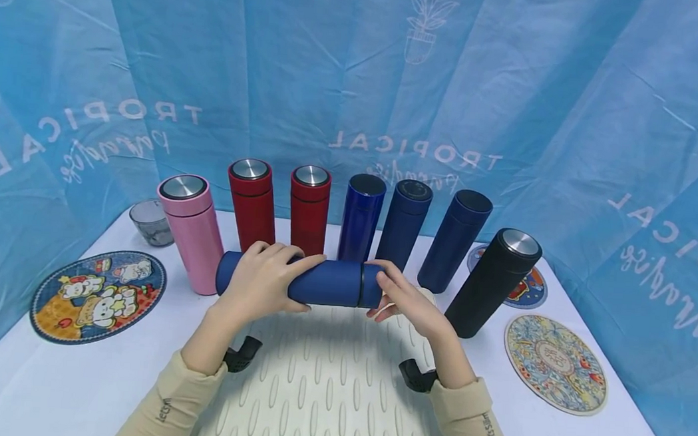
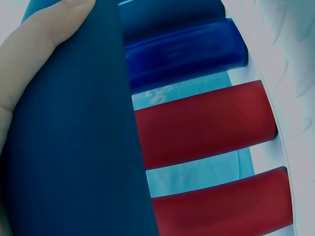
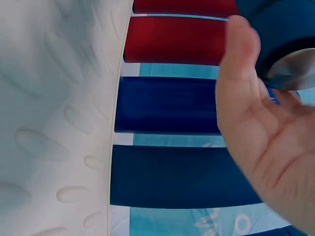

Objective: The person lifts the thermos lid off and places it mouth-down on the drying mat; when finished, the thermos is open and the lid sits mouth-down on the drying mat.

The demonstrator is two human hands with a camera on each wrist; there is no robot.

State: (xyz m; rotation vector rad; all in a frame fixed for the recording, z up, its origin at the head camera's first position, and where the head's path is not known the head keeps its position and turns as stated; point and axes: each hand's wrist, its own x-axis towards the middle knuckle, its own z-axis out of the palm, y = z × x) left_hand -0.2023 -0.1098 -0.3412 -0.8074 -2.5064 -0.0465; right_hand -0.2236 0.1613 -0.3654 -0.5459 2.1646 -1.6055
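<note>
A matte navy blue thermos (image 1: 327,283) is held sideways above a white ridged surface, its lid to the right. My left hand (image 1: 264,276) grips its body, the thumb lying along the near side. At the lid end, my right hand (image 1: 408,300) has its fingers loosely round the lid. In the right wrist view the right thumb (image 3: 241,49) stands along the thermos beside a shiny steel disc (image 3: 295,69) on its end. Part of the right fingers is hidden behind the lid and palm.
Behind stand a pink thermos (image 1: 191,242), two red thermoses (image 1: 252,212), several blue thermoses (image 1: 361,222) and a black thermos (image 1: 489,286). A glass cup (image 1: 153,223) and a cartoon round mat (image 1: 98,296) lie left, a patterned round mat (image 1: 556,364) right. A blue curtain (image 1: 310,75) hangs behind.
</note>
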